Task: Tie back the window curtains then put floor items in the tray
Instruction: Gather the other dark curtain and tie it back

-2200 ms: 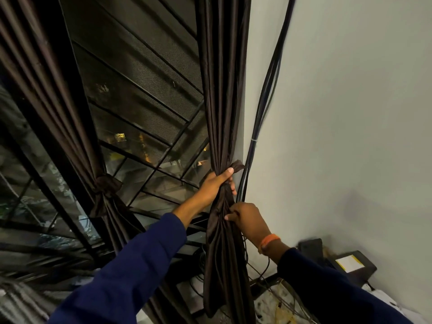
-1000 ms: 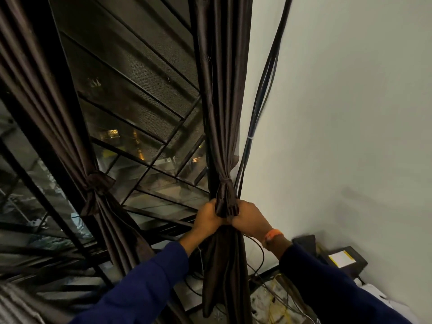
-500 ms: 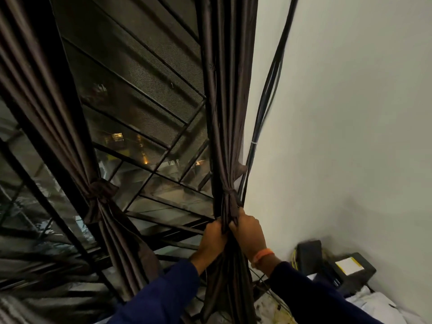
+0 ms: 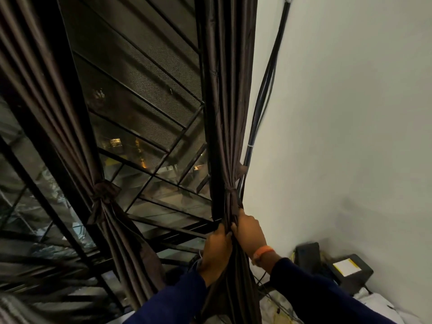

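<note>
Curtain-tying step nearly done: left hand (image 4: 216, 250) and right hand (image 4: 249, 232) both grip the right curtain (image 4: 228, 108) just below its tie-back knot (image 4: 230, 195), beside the wall (image 4: 339, 136); next likely release, then floor items.

Only a strip of floor (image 4: 374, 307) shows, at the bottom right, below and to the right of the grip the two hands have on the curtain. A black box (image 4: 350, 273) with a white and yellow label lies there against the wall. Just left of it, nearer the grip, a second small black box (image 4: 307, 253) stands upright. Pale crumpled cloth or paper (image 4: 371, 302) lies in front of them, and thin tangled wires (image 4: 278, 307) run across the floor directly under the grip.
</note>
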